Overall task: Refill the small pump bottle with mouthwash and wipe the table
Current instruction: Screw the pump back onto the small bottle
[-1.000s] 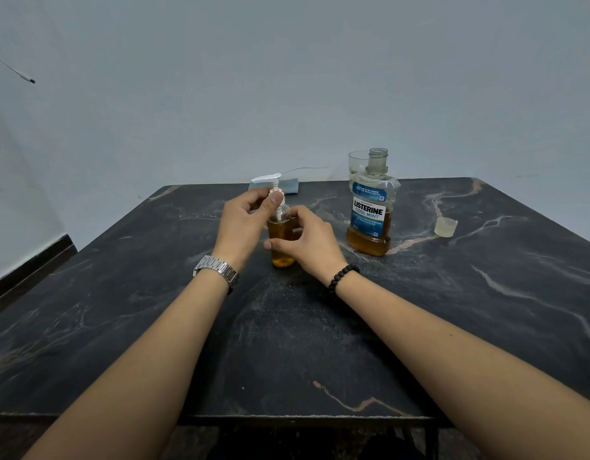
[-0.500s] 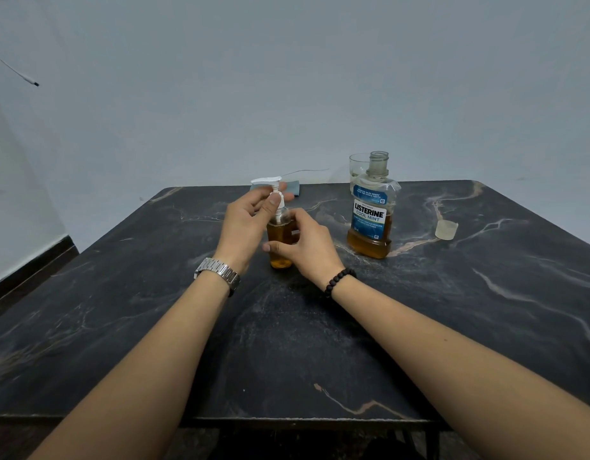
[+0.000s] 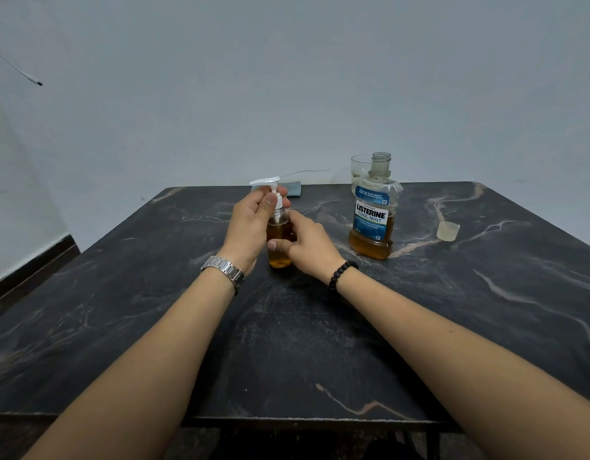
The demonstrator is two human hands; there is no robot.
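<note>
Fingers of left hand [image 3: 250,224] pinch white plastic pump [image 3: 270,189]; right hand [image 3: 307,245] grips amber-filled small bottle [image 3: 278,242].

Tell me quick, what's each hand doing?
Left hand: fingers pinch the white pump top.
Right hand: holds the small pump bottle of amber liquid.

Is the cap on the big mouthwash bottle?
No, the mouthwash bottle has a bare open neck, and its cap lies apart on the table.
</note>
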